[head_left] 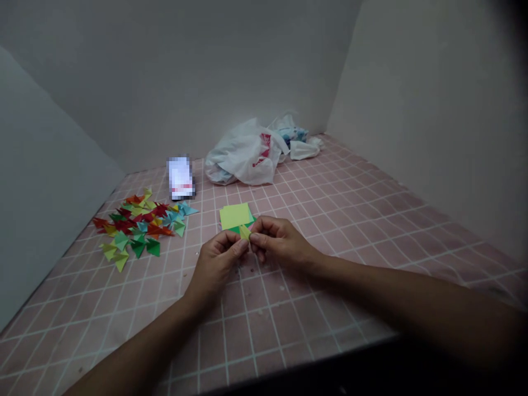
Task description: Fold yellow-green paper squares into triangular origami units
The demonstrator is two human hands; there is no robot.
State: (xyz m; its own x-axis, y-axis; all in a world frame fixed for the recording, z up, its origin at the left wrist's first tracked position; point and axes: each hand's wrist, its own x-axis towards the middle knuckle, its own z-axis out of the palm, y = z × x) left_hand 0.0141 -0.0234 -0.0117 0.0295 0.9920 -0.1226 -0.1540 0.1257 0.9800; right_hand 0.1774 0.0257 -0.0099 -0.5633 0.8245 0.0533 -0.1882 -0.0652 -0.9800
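Note:
Both my hands meet above the pink tiled surface (330, 231) and pinch one small folded yellow-green paper piece (245, 231). My left hand (218, 263) grips it from the left with thumb and fingers closed. My right hand (278, 242) pinches its right side, fingers curled. Just beyond my hands lies a small stack of square papers (235, 215), yellow-green on top with green beneath.
A pile of several folded paper triangles (138, 225) in red, green, yellow and blue lies at the left. A small white box (180, 177) stands behind it. White plastic bags (247, 151) sit against the back wall. Grey walls enclose three sides.

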